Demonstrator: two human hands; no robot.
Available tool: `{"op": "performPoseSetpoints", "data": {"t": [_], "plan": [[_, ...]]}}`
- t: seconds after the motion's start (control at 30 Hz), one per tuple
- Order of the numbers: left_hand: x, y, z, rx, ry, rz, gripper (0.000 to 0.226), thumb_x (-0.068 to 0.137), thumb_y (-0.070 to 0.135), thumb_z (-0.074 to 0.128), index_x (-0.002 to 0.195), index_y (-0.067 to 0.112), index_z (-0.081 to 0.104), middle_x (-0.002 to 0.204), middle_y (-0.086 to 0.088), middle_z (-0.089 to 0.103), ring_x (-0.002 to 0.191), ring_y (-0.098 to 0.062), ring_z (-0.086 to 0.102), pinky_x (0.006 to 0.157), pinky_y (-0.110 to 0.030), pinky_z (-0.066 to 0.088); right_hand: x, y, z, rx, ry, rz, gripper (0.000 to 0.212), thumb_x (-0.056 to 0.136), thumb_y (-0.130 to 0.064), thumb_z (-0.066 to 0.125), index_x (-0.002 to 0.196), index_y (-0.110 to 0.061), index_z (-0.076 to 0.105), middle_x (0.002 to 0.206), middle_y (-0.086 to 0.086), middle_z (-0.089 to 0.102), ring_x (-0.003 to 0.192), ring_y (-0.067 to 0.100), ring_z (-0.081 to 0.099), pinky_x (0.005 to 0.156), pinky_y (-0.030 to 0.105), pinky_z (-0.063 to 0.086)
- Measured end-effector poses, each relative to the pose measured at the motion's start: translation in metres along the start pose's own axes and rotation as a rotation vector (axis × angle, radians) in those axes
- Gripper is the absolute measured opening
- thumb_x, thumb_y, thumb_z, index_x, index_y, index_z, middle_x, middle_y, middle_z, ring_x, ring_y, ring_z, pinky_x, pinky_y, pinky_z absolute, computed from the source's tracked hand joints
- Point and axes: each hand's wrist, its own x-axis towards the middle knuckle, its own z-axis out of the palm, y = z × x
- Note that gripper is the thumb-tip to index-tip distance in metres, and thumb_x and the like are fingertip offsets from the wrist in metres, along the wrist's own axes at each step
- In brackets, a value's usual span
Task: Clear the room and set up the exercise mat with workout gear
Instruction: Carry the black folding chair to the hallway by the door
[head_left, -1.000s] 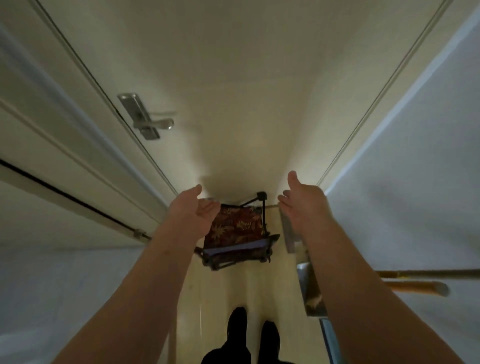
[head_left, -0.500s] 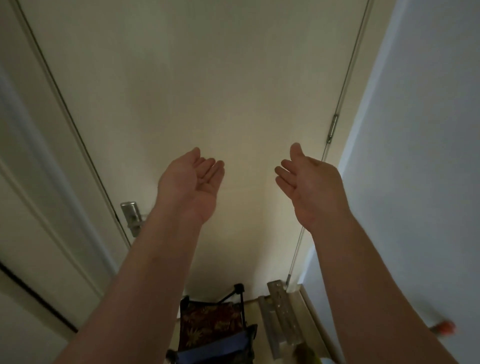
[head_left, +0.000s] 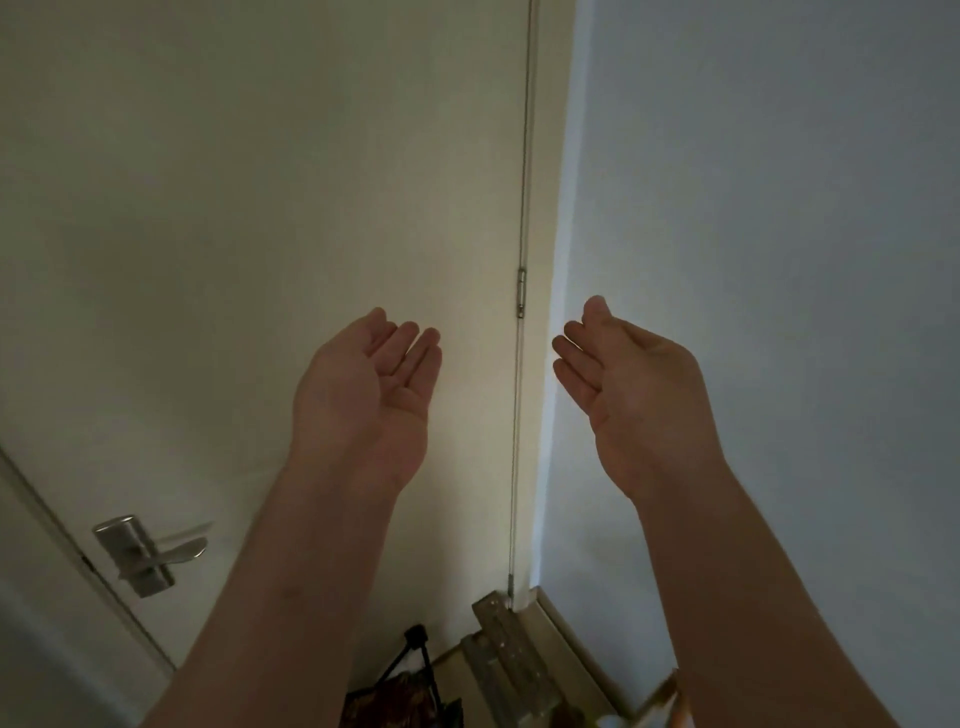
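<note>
you're holding up 2 hands | left hand (head_left: 371, 400) and right hand (head_left: 641, 400), fingers relaxed, gripping nothing | facing 1 closed door (head_left: 260, 208), 1 lever handle (head_left: 156, 553)

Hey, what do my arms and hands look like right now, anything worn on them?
The left forearm and right forearm are bare as far as the picture shows, with no sleeves. The left hand and right hand have no gloves, and no watch, bracelet or ring is visible.
</note>
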Motion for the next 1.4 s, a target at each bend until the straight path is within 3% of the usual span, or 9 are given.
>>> {"op": "performPoseSetpoints", "data": {"t": [0.17,0.53,0.7,0.8,0.9,1.07,1.17,1.27,1.4], "plan": [[-0.009,-0.04,0.015,0.047,-0.112,-0.177,0.037,0.104,0.012,0.051,0.138,-0.005,0.052,0.131,-0.021,0.064,0.113,-0.033,0.068,0.103,-0.042,0.054,-0.029,-0.005,-0.053,-0.043,0.204,-0.065,0.039,0.098,-0.033,0.066,0.126,-0.007,0.063,0.117,0.001,0.072,0.108,0.012,0.071,0.101,0.037,0.055],[-0.116,-0.193,0.063,0.263,-0.487,-0.773,0.03,0.102,0.008,0.054,0.13,-0.003,0.058,0.121,-0.018,0.071,0.107,-0.03,0.073,0.097,-0.04,0.058,-0.187,-0.033,-0.188,-0.095,0.943,-0.299,0.023,0.098,-0.024,0.066,0.119,-0.014,0.068,0.115,0.002,0.075,0.107,0.013,0.072,0.1,0.037,0.055],[-0.233,-0.238,0.087,0.309,-0.688,-0.986,0.029,0.103,0.007,0.05,0.129,-0.005,0.058,0.121,-0.019,0.07,0.11,-0.032,0.071,0.104,-0.043,0.054,-0.303,-0.067,-0.239,-0.072,1.231,-0.441,0.008,0.098,-0.021,0.066,0.099,-0.023,0.073,0.109,0.002,0.077,0.106,0.015,0.073,0.099,0.038,0.055],[-0.313,-0.263,0.094,0.352,-0.814,-1.09,0.03,0.103,0.005,0.049,0.13,-0.005,0.057,0.123,-0.02,0.07,0.11,-0.033,0.071,0.104,-0.043,0.053,-0.377,-0.084,-0.27,-0.071,1.375,-0.527,0.009,0.099,-0.021,0.065,0.101,-0.021,0.074,0.111,0.003,0.077,0.107,0.016,0.073,0.1,0.039,0.055],[-0.392,-0.29,0.099,0.369,-0.911,-1.168,0.031,0.104,0.005,0.048,0.132,-0.005,0.056,0.124,-0.02,0.069,0.11,-0.032,0.071,0.102,-0.042,0.055,-0.446,-0.1,-0.301,-0.072,1.496,-0.601,0.02,0.099,-0.02,0.065,0.085,-0.022,0.08,0.108,0.006,0.077,0.106,0.017,0.073,0.1,0.039,0.055],[-0.54,-0.331,0.101,0.39,-0.978,-1.289,0.032,0.104,0.005,0.048,0.134,-0.005,0.054,0.124,-0.019,0.069,0.109,-0.032,0.071,0.099,-0.04,0.056,-0.575,-0.13,-0.357,-0.08,1.643,-0.656,0.016,0.1,-0.019,0.063,0.098,-0.009,0.074,0.126,0.03,0.056,0.12,0.039,0.059,0.1,0.036,0.055],[-0.626,-0.348,0.104,0.4,-0.994,-1.368,0.03,0.103,0.005,0.05,0.13,-0.005,0.057,0.12,-0.019,0.071,0.106,-0.032,0.072,0.097,-0.04,0.057,-0.647,-0.154,-0.387,-0.063,1.719,-0.679,0.014,0.098,-0.02,0.066,0.095,-0.013,0.077,0.113,0.012,0.075,0.109,0.026,0.072,0.099,0.037,0.055],[-0.703,-0.36,0.108,0.407,-1.031,-1.428,0.027,0.102,0.005,0.051,0.126,-0.005,0.059,0.116,-0.019,0.072,0.102,-0.032,0.074,0.096,-0.041,0.058,-0.706,-0.178,-0.416,-0.072,1.808,-0.721,0.018,0.097,-0.02,0.067,0.084,-0.02,0.079,0.107,0.002,0.077,0.105,0.016,0.073,0.099,0.037,0.055],[-0.798,-0.384,0.111,0.451,-1.082,-1.506,0.025,0.102,0.005,0.051,0.123,-0.004,0.061,0.114,-0.019,0.074,0.1,-0.032,0.075,0.095,-0.041,0.059,-0.779,-0.201,-0.46,-0.059,1.913,-0.78,0.015,0.097,-0.022,0.067,0.11,-0.014,0.071,0.114,0.004,0.076,0.105,0.015,0.073,0.099,0.037,0.056]]}}
